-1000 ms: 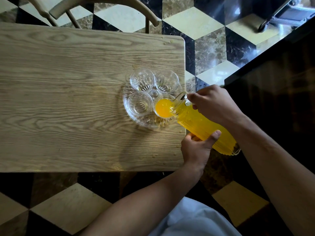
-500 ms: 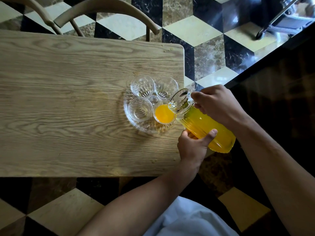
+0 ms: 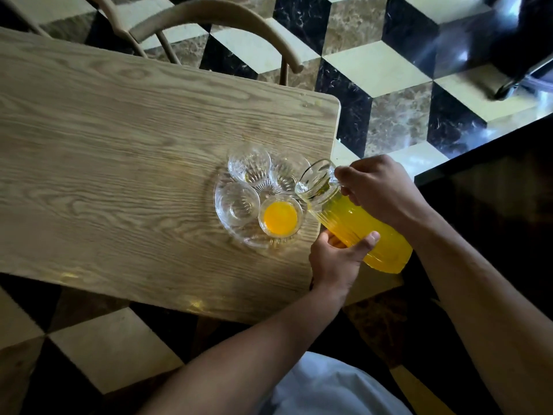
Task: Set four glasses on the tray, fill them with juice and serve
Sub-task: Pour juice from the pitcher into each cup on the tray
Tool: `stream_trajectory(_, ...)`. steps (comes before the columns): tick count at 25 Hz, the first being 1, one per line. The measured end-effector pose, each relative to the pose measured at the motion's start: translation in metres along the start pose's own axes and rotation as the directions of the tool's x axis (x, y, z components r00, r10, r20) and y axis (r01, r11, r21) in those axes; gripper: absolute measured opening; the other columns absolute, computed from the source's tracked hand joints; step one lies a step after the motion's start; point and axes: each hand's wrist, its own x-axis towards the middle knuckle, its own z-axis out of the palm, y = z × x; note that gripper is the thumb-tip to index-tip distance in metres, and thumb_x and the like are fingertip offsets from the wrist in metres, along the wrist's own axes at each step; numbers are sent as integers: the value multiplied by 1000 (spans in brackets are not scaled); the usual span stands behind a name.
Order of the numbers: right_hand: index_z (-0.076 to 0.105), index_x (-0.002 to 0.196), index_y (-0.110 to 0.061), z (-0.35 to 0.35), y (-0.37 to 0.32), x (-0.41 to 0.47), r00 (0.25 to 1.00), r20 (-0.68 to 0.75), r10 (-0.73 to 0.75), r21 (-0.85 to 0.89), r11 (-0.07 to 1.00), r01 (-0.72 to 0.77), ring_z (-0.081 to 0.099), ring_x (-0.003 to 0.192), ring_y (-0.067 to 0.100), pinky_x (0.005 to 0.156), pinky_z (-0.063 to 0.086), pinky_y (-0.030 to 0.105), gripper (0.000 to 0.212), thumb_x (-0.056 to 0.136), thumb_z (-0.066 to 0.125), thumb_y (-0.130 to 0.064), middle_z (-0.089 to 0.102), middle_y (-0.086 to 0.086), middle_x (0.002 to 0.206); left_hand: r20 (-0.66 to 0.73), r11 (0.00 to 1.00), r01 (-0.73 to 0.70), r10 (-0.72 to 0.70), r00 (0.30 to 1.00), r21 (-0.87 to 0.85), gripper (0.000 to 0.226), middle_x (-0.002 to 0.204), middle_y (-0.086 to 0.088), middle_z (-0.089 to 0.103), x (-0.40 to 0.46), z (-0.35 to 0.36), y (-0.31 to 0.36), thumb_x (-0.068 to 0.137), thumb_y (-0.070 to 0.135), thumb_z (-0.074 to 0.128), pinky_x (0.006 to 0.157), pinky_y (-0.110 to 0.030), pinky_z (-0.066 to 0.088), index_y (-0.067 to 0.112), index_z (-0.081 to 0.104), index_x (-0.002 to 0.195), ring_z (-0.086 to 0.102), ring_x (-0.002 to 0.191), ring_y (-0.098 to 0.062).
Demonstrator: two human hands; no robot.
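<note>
A: Grip state?
B: Right hand [image 3: 380, 190] clamped at the juice pitcher [image 3: 359, 226] neck; left hand [image 3: 338, 262] wrapped under its body, right of centre.
A: Glasses?
B: Four on the glass tray [image 3: 227, 232], bench [image 3: 119, 175] right end. Filled glass [image 3: 280, 217] nearest; three empty glasses [image 3: 250, 164].

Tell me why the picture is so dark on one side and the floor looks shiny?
In the head view, the right side and bottom sit in deep shadow, while light glares off the polished floor at top right. The juice glows bright yellow. The table edges bend from the wide-angle lens.
</note>
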Motion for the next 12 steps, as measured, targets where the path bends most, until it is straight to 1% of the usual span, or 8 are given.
stream_trajectory(4, 67, 64, -5, -5, -4, 15, 998, 43, -36, -60, 997, 38, 54, 53, 16, 57, 41, 31, 40, 95, 58, -29, 59, -19, 42, -5, 996, 2, -3, 1000, -94, 66, 91, 5, 83, 10, 14, 4, 50, 55, 96, 86, -49, 65, 19, 76, 101, 80, 87, -18)
stream_trajectory(6, 65, 66, -2, -6, -4, 21, 997, 65, -51, -85, 995, 56, 53, 54, 17, 57, 40, 30, 41, 96, 58, -29, 59, -13, 43, -8, 990, -2, 0, 1000, -142, 63, 93, 3, 83, 14, 20, 2, 51, 52, 97, 90, -52, 63, 19, 76, 101, 80, 90, -21)
stream_trajectory(9, 65, 71, -4, -4, -6, 28, 990, 113, -81, -133, 987, 95, 54, 66, 23, 59, 41, 29, 40, 99, 55, -31, 59, 3, 61, -4, 972, -17, 16, 1000, -234, 58, 96, 0, 83, 17, 27, 6, 53, 45, 97, 94, -51, 62, 18, 77, 100, 79, 91, -22)
stream_trajectory(10, 67, 74, 1, -3, -7, 31, 989, 114, -91, -144, 984, 107, 55, 68, 25, 59, 41, 29, 41, 98, 55, -31, 59, 7, 63, -3, 968, -16, 16, 1000, -250, 56, 96, 0, 83, 19, 29, 6, 53, 43, 97, 93, -49, 62, 18, 77, 100, 78, 89, -20)
stream_trajectory(12, 69, 77, 5, -2, -9, 36, 988, 111, -104, -157, 980, 121, 57, 69, 27, 61, 42, 32, 42, 97, 57, -30, 61, 7, 62, -21, 970, -20, 15, 1000, -241, 50, 86, 5, 81, 19, 32, 8, 53, 45, 96, 84, -41, 62, 19, 76, 91, 75, 79, -13)
